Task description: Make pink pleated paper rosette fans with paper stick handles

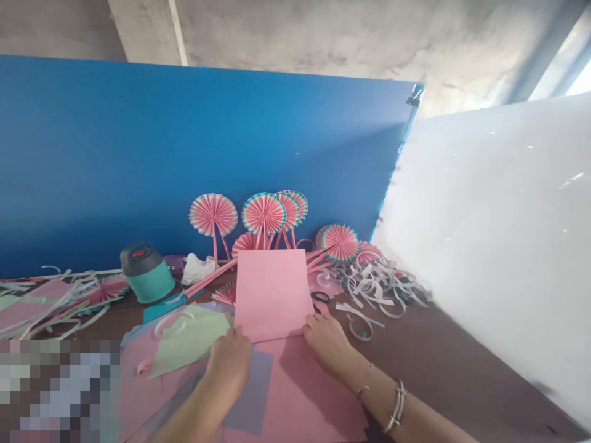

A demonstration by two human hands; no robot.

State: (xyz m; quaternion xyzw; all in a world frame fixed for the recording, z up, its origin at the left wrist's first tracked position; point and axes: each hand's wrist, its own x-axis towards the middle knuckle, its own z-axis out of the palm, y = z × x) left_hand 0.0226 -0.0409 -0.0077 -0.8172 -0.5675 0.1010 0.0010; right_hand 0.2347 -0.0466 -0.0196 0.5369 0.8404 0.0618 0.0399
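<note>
A pink paper sheet (272,292) stands tilted up from the table in front of me. My left hand (229,363) pinches its lower left corner and my right hand (329,341) pinches its lower right corner; both are closed on the sheet's bottom edge. Under my hands lie a larger pink sheet (305,400) and a grey sheet (253,394). A light green sheet (189,341) lies just left of my left hand. My right wrist wears bracelets.
Several pleated pink paper fans on sticks (263,215) lean against a blue board (138,154) at the back. A teal container with a dark lid (146,271) stands left. Curled white paper strips (373,286) pile at the right beside a white board (498,246).
</note>
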